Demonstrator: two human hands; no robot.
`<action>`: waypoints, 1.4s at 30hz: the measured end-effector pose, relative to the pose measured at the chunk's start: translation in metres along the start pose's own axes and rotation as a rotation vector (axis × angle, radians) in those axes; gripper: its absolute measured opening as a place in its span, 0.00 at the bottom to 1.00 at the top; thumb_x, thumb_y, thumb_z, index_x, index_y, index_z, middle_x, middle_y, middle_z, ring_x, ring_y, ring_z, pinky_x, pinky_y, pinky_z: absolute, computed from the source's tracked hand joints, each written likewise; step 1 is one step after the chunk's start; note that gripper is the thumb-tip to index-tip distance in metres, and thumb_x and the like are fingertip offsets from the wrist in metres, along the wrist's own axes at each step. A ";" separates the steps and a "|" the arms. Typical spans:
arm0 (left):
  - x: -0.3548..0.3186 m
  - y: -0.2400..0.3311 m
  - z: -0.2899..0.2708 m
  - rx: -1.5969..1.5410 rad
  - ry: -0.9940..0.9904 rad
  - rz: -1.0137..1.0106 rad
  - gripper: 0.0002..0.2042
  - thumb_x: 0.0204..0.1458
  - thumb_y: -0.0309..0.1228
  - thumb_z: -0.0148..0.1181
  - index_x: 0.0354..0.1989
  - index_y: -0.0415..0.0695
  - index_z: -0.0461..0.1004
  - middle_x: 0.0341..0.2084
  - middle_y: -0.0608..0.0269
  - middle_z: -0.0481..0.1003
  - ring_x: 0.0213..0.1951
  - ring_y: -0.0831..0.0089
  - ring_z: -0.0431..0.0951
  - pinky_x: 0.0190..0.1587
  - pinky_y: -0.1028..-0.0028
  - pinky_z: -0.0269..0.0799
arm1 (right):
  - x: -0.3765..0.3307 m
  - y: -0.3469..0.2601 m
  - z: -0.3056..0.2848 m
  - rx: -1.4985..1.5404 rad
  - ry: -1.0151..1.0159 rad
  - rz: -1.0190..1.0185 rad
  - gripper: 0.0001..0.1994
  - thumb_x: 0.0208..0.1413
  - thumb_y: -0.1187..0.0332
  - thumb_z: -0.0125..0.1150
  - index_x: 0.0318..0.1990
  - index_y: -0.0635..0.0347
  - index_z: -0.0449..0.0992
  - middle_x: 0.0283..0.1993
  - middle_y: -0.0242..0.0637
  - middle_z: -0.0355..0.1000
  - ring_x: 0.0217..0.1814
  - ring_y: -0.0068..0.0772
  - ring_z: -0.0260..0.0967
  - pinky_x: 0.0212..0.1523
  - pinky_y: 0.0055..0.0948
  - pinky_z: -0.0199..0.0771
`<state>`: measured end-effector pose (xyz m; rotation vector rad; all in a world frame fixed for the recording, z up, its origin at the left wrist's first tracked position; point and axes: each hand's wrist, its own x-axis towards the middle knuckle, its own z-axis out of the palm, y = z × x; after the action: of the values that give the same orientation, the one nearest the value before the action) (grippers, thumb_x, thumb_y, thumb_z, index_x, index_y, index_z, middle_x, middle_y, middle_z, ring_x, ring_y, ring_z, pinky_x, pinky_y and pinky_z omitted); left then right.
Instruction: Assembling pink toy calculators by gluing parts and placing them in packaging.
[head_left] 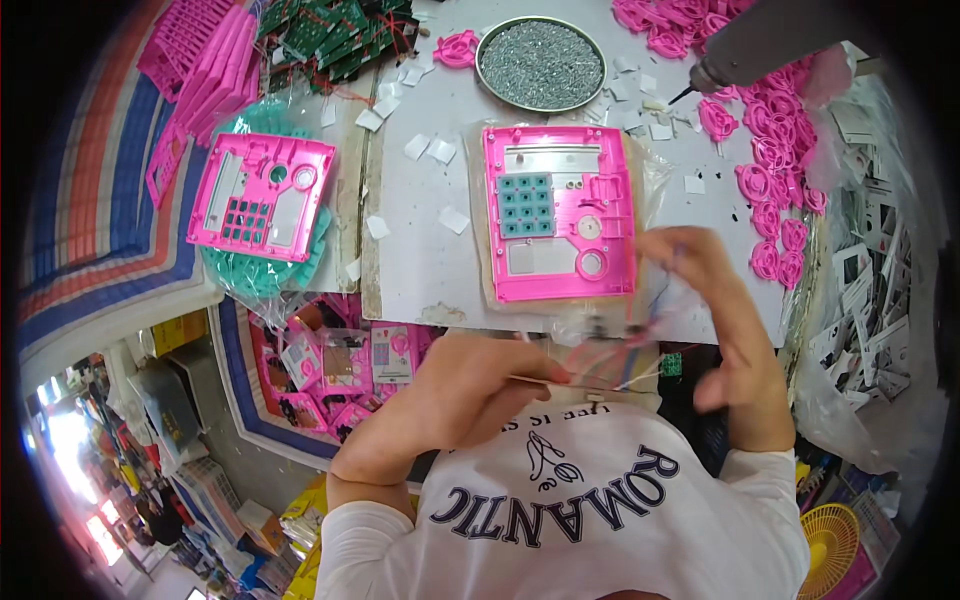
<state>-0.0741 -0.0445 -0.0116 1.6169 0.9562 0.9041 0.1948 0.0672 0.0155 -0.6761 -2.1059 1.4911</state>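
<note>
Close to my chest, my left hand (485, 385) is closed on a thin wired board seen edge-on, its face hidden. Red, white and dark wires (615, 360) trail rightward from it, smeared by motion. My right hand (715, 290) is raised beside the right edge of a pink plastic casing (610, 215); its fingers are blurred, and whether they grip a wire is unclear. The casing lies open side up on a clear bag, with a teal keypad (525, 205) and a round pale disc (588, 228) inside. A small green circuit board (671, 364) shows below the table edge.
Metal screws fill a round tin (540, 62) at the back. Pink rings (775, 150) heap at right, below a dark pointed tool (740, 50). Another pink casing (262, 195) sits left on bagged teal parts. Green circuit boards (330, 40) and stacked pink panels (205, 65) lie back left.
</note>
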 end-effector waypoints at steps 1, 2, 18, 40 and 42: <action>0.000 -0.003 0.007 0.003 0.031 -0.006 0.16 0.53 0.21 0.62 0.50 0.39 0.72 0.28 0.55 0.80 0.28 0.53 0.81 0.30 0.65 0.75 | 0.004 -0.001 -0.001 -0.042 -0.040 -0.086 0.35 0.47 0.58 0.76 0.61 0.67 0.73 0.56 0.50 0.70 0.60 0.45 0.67 0.55 0.42 0.69; 0.000 -0.004 0.014 0.007 0.064 -0.013 0.17 0.53 0.22 0.62 0.52 0.40 0.71 0.27 0.55 0.80 0.28 0.52 0.80 0.30 0.65 0.75 | 0.014 0.001 0.008 -0.042 -0.143 -0.124 0.33 0.48 0.60 0.76 0.60 0.67 0.73 0.54 0.49 0.72 0.57 0.45 0.69 0.53 0.41 0.70; -0.007 -0.028 0.033 -0.874 0.249 -0.317 0.45 0.65 0.27 0.53 0.77 0.56 0.22 0.65 0.41 0.60 0.53 0.62 0.77 0.58 0.63 0.72 | 0.111 0.068 0.021 0.003 0.015 0.229 0.16 0.58 0.72 0.62 0.54 0.66 0.76 0.42 0.40 0.79 0.43 0.29 0.78 0.46 0.29 0.78; 0.040 -0.039 -0.021 1.093 0.041 0.037 0.32 0.49 0.49 0.67 0.54 0.34 0.74 0.58 0.49 0.72 0.61 0.63 0.71 0.61 0.60 0.63 | 0.107 0.046 0.022 -0.950 0.129 -0.166 0.20 0.52 0.65 0.67 0.50 0.64 0.72 0.45 0.49 0.76 0.49 0.51 0.76 0.45 0.43 0.77; 0.041 -0.040 -0.022 1.085 0.037 0.040 0.32 0.49 0.49 0.67 0.54 0.34 0.74 0.57 0.49 0.73 0.60 0.62 0.72 0.59 0.61 0.64 | 0.093 0.045 0.029 -0.881 0.041 -0.368 0.20 0.52 0.68 0.63 0.53 0.67 0.75 0.56 0.49 0.74 0.62 0.51 0.70 0.58 0.43 0.73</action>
<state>-0.0835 0.0082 -0.0415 2.5092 1.5887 0.4135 0.1103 0.1184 -0.0276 -0.5351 -2.6355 0.3069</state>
